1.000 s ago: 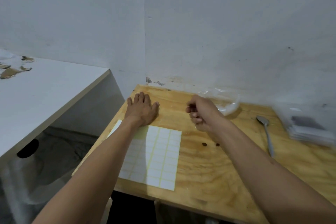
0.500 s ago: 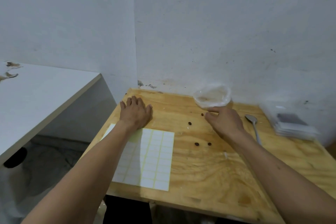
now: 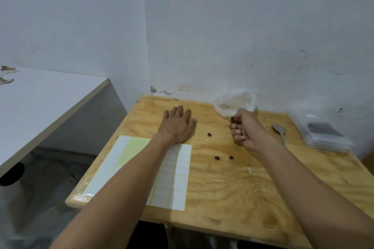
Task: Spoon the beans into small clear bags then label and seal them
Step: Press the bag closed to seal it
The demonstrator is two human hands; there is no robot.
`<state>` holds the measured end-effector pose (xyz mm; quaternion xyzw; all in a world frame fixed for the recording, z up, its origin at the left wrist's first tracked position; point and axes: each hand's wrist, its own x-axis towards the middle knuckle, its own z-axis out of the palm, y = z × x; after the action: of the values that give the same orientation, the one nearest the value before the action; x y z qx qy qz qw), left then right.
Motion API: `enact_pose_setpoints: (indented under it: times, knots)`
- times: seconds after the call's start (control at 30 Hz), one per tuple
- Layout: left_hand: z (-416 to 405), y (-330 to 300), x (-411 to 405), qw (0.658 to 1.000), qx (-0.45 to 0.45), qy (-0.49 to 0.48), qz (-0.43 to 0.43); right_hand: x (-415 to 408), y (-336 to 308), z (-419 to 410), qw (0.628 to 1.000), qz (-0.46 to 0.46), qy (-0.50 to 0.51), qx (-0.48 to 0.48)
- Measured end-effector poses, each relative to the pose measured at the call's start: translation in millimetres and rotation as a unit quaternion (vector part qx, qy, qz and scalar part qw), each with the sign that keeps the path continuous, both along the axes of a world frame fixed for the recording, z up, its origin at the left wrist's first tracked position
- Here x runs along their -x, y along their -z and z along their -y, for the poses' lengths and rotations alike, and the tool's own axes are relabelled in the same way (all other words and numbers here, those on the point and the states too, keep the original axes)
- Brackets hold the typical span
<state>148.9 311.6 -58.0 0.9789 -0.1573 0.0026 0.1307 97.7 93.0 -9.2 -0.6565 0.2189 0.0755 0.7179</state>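
Note:
My left hand [image 3: 178, 125] lies flat on the wooden table [image 3: 232, 188], its heel on the top edge of a white label sheet [image 3: 176, 178]. My right hand [image 3: 245, 130] is lifted a little, fingers curled, pinching a dark bean [image 3: 232, 119] just below a clear plastic bowl [image 3: 234, 103] at the back. Three loose beans lie on the wood: one [image 3: 209, 134] between my hands and two [image 3: 217, 158] [image 3: 231, 157] nearer me. A metal spoon [image 3: 280, 132] lies right of my right hand. A stack of small clear bags [image 3: 323, 137] sits at the far right.
White walls meet in a corner right behind the table. A white shelf [image 3: 50, 103] stands to the left, with a gap between it and the table. The table's front edge [image 3: 202, 226] is close to my body.
My right hand went from touching the table near the bowl to a curled pinch on a bean, raised slightly. That bean is gone from the wood. My left hand stayed put.

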Motion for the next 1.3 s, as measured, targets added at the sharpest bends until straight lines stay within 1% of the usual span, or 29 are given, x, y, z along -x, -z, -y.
enact_pose_setpoints:
  times: [0.03, 0.07, 0.1, 0.13, 0.17, 0.23, 0.27, 0.37, 0.57, 0.6, 0.63, 0.67, 0.73, 0.77, 0.8, 0.83, 0.87, 0.9, 0.93, 0.97, 1.03, 1.07, 1.13, 1.2, 1.3]
  knots:
    - [0, 0, 0, 1.0, -0.001, -0.001, -0.001, 1, -2, 0, 0.999, -0.014, 0.007, -0.046]
    - [-1, 0, 1, 1.0, -0.002, -0.002, -0.002, 3, -3, -1, 0.998, -0.017, 0.008, -0.057]
    - [0, 0, 1, 1.0, -0.003, -0.003, -0.003, 5, -3, -2, 0.999, -0.01, 0.005, -0.033]
    - [0, -1, 2, 1.0, -0.004, -0.003, -0.003, 9, -3, -5, 1.0, 0.005, -0.003, 0.023]
    - [0, -1, 2, 1.0, -0.005, -0.004, -0.003, 13, -2, -7, 0.994, 0.03, -0.018, 0.102]
    - [0, -1, 3, 1.0, -0.005, -0.004, -0.004, 21, 1, -14, 0.961, 0.09, -0.058, 0.253]
    - [0, -1, 3, 1.0, -0.005, -0.004, -0.005, 24, 4, -17, 0.942, 0.118, -0.078, 0.304]
    - [0, -1, 3, 1.0, -0.005, -0.007, -0.006, 26, 16, -23, 0.913, 0.166, -0.118, 0.353]
    - [0, -1, 2, 1.0, -0.001, -0.009, -0.008, 20, 19, -30, 0.877, 0.162, -0.147, 0.428]
    - [0, -1, 2, 1.0, -0.002, -0.008, -0.009, 20, 19, -31, 0.88, 0.156, -0.145, 0.424]
    - [0, 0, 2, 1.0, -0.002, -0.007, -0.009, 20, 17, -33, 0.897, 0.146, -0.136, 0.395]
    - [-1, 0, 2, 1.0, -0.004, -0.005, -0.007, 22, 12, -33, 0.925, 0.127, -0.122, 0.337]
    - [-2, 1, 1, 1.0, -0.005, -0.003, -0.001, 23, 4, -29, 0.978, 0.069, -0.096, 0.173]
    - [-2, 1, 1, 1.0, -0.004, -0.002, 0.003, 23, 1, -25, 0.991, 0.041, -0.088, 0.093]
    - [-2, 1, 1, 1.0, -0.003, 0.0, 0.005, 24, -3, -19, 0.997, 0.02, -0.074, 0.033]
    - [-2, 1, 1, 1.0, -0.001, 0.003, 0.007, 26, -5, -12, 0.998, 0.01, -0.062, -0.002]
    - [-2, 1, 1, 1.0, 0.0, 0.005, 0.008, 28, -7, -6, 0.999, 0.005, -0.051, -0.008]
    - [-3, 1, 1, 1.0, 0.001, 0.006, 0.007, 34, -11, -2, 0.999, 0.008, -0.046, 0.015]
    - [-3, 1, 1, 1.0, 0.002, 0.006, 0.005, 41, -13, 2, 0.996, 0.016, -0.051, 0.074]
    - [-3, 2, 0, 1.0, 0.002, 0.005, 0.004, 49, -15, 5, 0.985, 0.033, -0.063, 0.16]
    - [-4, 3, 0, 1.0, 0.001, 0.003, 0.011, 65, -15, 10, 0.937, 0.089, -0.089, 0.326]
    - [-4, 4, 0, 1.0, 0.002, 0.004, 0.013, 72, -12, 13, 0.916, 0.118, -0.113, 0.367]
    - [-4, 3, 0, 1.0, 0.003, 0.004, 0.013, 84, -8, 18, 0.906, 0.136, -0.171, 0.361]
    - [-4, 3, 0, 1.0, 0.002, 0.004, 0.012, 90, -1, 21, 0.901, 0.126, -0.204, 0.362]
    - [-4, 3, 0, 1.0, 0.003, 0.005, 0.01, 94, 3, 19, 0.895, 0.123, -0.191, 0.384]
